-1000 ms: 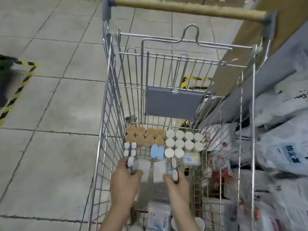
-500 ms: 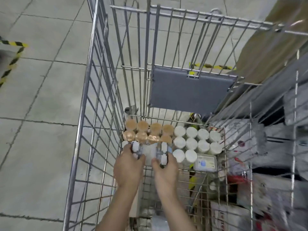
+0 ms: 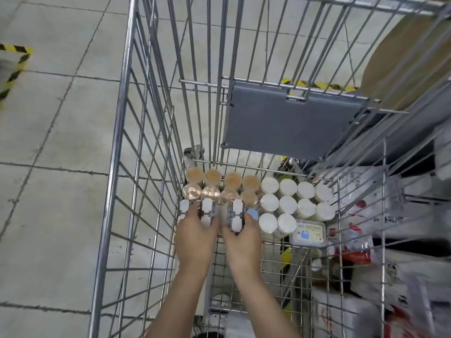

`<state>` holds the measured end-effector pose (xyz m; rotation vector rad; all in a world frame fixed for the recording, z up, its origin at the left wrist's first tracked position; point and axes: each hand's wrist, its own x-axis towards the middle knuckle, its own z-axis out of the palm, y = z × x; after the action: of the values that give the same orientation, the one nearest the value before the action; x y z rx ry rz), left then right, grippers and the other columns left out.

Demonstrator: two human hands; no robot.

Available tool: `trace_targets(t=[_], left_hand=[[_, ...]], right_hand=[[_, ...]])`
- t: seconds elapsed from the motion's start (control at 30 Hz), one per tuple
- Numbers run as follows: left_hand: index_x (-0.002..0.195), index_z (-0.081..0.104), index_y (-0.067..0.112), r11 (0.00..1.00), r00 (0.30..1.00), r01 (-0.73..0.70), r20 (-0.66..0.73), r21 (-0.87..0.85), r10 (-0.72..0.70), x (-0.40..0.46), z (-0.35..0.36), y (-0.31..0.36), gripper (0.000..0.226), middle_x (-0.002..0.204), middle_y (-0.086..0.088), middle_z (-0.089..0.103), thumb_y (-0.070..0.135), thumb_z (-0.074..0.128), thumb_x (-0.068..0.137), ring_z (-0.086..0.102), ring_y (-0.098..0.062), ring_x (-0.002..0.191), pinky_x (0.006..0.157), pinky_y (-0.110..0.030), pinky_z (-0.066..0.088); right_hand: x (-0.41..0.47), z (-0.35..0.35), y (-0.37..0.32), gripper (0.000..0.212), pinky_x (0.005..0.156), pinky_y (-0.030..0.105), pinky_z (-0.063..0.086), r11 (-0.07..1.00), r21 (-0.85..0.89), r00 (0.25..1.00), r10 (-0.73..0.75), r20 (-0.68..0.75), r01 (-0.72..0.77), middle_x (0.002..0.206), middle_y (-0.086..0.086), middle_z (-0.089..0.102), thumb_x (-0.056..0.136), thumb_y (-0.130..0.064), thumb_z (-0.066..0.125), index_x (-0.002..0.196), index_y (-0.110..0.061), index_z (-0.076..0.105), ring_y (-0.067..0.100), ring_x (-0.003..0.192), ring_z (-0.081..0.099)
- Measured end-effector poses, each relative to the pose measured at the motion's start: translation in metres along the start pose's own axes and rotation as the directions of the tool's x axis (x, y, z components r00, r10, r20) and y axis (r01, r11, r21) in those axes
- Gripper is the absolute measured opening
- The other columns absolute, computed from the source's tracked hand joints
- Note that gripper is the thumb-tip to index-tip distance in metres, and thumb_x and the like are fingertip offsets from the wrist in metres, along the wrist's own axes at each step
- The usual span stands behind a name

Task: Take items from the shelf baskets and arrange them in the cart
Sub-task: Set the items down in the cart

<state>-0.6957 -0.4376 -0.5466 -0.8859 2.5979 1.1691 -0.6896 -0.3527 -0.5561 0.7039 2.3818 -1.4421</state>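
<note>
Two hands are down in the silver wire shopping cart, each with its own pack. Left hand has its grip curled around a small white-capped clear pack, and right hand is wrapped around a matching white-capped pack. Both grips are closed snug on the packs, fingers mostly hidden underneath, so I can't say exactly how they pinch.

What matters for the next move: both packs have their long axis pointing away from the wrists, straight at the row of copper-brown round-lidded jars sitting just ahead of the fingertips. The packs look like they're touching or nearly touching the nearest jars. A third white pack sits just left of the left grip, against the cart wall. To the right of the right grip there's a pale blue round cap, then the block of white round-lidded jars, and a flat white labelled box beyond that.

My guess is they're being set down as the next row, side by side behind the brown jars. Neither hand is nearer, since both are level at the slot.
</note>
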Motion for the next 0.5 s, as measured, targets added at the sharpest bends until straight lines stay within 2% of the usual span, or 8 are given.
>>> trace_targets(t=[0.07, 0.23, 0.3, 0.37, 0.5], left_hand=[[0.131, 0.052, 0.017, 0.999, 0.999, -0.019, 0.034, 0.035, 0.018, 0.002, 0.003, -0.001, 0.051, 0.100, -0.005, 0.069, 0.031, 0.067, 0.084, 0.063, -0.024, 0.092, 0.077, -0.038, 0.051], [0.120, 0.059, 0.020, 0.999, 0.997, -0.019, 0.069, 0.037, 0.017, 0.006, 0.007, -0.003, 0.039, 0.099, 0.002, 0.069, 0.026, 0.069, 0.083, 0.063, -0.021, 0.091, 0.075, -0.034, 0.050], [0.113, 0.063, 0.021, 0.999, 0.997, 0.000, 0.082, -0.040, 0.003, 0.008, 0.009, -0.004, 0.030, 0.097, 0.006, 0.068, 0.019, 0.068, 0.083, 0.063, -0.017, 0.089, 0.077, -0.032, 0.051], [0.108, 0.066, 0.019, 0.993, 0.996, 0.040, 0.088, -0.112, -0.031, 0.010, 0.010, -0.007, 0.027, 0.098, 0.002, 0.068, 0.008, 0.064, 0.084, 0.064, -0.017, 0.090, 0.077, -0.031, 0.050], [0.107, 0.068, 0.019, 0.995, 0.995, 0.039, 0.097, -0.096, -0.030, 0.013, 0.010, -0.011, 0.029, 0.094, 0.005, 0.068, 0.002, 0.061, 0.085, 0.064, -0.015, 0.088, 0.073, -0.025, 0.045]], right_hand=[[0.003, 0.002, 0.002, 0.022, 0.062, 0.023, 0.039, 1.000, -0.022, 1.000, 0.010, 0.021, -0.010, 0.097, 0.011, 0.060, 0.087, -0.022, 0.065, 0.103, -0.008, 0.062, 0.016, 0.076, 0.056], [0.010, 0.004, 0.006, 0.023, 0.060, 0.022, 0.041, 0.997, -0.068, 0.999, -0.018, 0.044, 0.021, 0.098, 0.003, 0.059, 0.087, -0.026, 0.066, 0.108, -0.015, 0.062, 0.013, 0.079, 0.058], [0.011, 0.003, 0.010, 0.028, 0.066, 0.025, 0.046, 0.994, -0.087, 0.996, -0.061, 0.068, 0.066, 0.098, -0.003, 0.062, 0.085, -0.022, 0.068, 0.112, -0.022, 0.060, 0.013, 0.085, 0.060], [0.012, 0.004, 0.015, 0.039, 0.075, 0.029, 0.050, 0.981, -0.140, 0.987, -0.118, 0.113, 0.133, 0.102, -0.006, 0.063, 0.082, -0.016, 0.070, 0.117, -0.026, 0.058, 0.012, 0.093, 0.060], [0.017, 0.005, 0.025, 0.051, 0.082, 0.031, 0.050, 0.935, -0.280, 0.971, -0.179, 0.161, 0.219, 0.110, -0.002, 0.057, 0.082, -0.021, 0.072, 0.130, -0.023, 0.053, 0.014, 0.102, 0.057]])
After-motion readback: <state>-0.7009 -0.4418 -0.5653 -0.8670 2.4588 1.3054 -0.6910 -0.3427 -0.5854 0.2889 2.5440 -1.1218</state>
